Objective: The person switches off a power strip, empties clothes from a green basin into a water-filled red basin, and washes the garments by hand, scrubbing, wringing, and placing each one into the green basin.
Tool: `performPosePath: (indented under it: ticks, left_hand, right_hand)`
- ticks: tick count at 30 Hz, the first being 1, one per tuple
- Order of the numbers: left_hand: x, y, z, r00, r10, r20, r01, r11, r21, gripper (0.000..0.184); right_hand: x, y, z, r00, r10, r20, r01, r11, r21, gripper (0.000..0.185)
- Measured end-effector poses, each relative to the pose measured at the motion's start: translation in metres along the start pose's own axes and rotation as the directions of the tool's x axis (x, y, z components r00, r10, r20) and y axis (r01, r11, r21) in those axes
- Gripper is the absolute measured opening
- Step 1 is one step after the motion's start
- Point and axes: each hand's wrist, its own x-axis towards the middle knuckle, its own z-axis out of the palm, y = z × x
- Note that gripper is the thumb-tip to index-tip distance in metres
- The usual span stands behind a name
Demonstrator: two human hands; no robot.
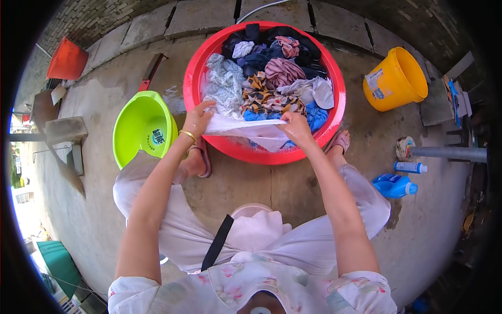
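Floral shirt, 2 hands gripping white cloth — over red tub

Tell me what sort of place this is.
Probably an outdoor yard used for laundry: a red tub heaped with clothes stands on concrete ground, with a brick wall beyond.

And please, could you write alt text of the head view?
A bare left hand and right hand hold a white cloth between them over a red tub of laundry. A green basin is at left, a yellow bucket at right.
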Motion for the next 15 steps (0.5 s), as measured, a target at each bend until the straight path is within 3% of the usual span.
performPosePath:
  ticks: [1, 3, 5, 6, 8, 9, 11, 13, 15]
  left_hand:
    - [0.002, -0.016, 0.016, 0.997, 0.048, 0.059, -0.048, 0.999, 0.002, 0.027]
    - [0.011, -0.053, 0.055, 0.973, -0.061, 0.221, 0.058, 0.998, 0.023, 0.026]
    - [0.02, -0.082, 0.098, 0.932, -0.071, 0.355, -0.008, 0.977, 0.215, 0.036]
    - [0.021, -0.088, 0.119, 0.928, -0.081, 0.363, 0.002, 0.977, 0.215, 0.036]
    - [0.021, -0.094, 0.157, 0.852, -0.237, 0.467, -0.013, 0.882, 0.471, 0.049]
    - [0.026, -0.093, 0.171, 0.846, -0.247, 0.472, -0.007, 0.881, 0.474, 0.049]
    - [0.035, -0.092, 0.19, 0.781, -0.41, 0.472, 0.034, 0.781, 0.624, 0.057]
    - [0.047, -0.116, 0.21, 0.746, -0.415, 0.521, 0.011, 0.79, 0.613, 0.047]
    - [0.062, -0.144, 0.228, 0.539, -0.459, 0.706, -0.252, 0.713, 0.655, 0.034]
  right_hand:
    - [0.002, 0.01, 0.012, 0.998, 0.059, 0.019, -0.058, 0.997, -0.042, 0.023]
    - [0.009, 0.028, 0.044, 0.991, 0.112, 0.071, -0.106, 0.991, -0.079, 0.023]
    - [0.019, 0.042, 0.077, 0.975, 0.188, 0.119, -0.16, 0.964, -0.213, 0.02]
    - [0.025, 0.05, 0.096, 0.972, 0.198, 0.129, -0.168, 0.963, -0.212, 0.02]
    - [0.039, 0.068, 0.132, 0.942, 0.238, 0.238, -0.147, 0.927, -0.346, 0.02]
    - [0.045, 0.08, 0.144, 0.937, 0.245, 0.247, -0.152, 0.927, -0.343, 0.02]
    - [0.052, 0.101, 0.167, 0.922, 0.182, 0.341, -0.072, 0.947, -0.312, 0.02]
    - [0.058, 0.136, 0.187, 0.88, 0.182, 0.438, -0.047, 0.952, -0.301, 0.022]
    - [0.064, 0.159, 0.2, 0.889, 0.001, 0.458, 0.121, 0.964, -0.236, 0.027]
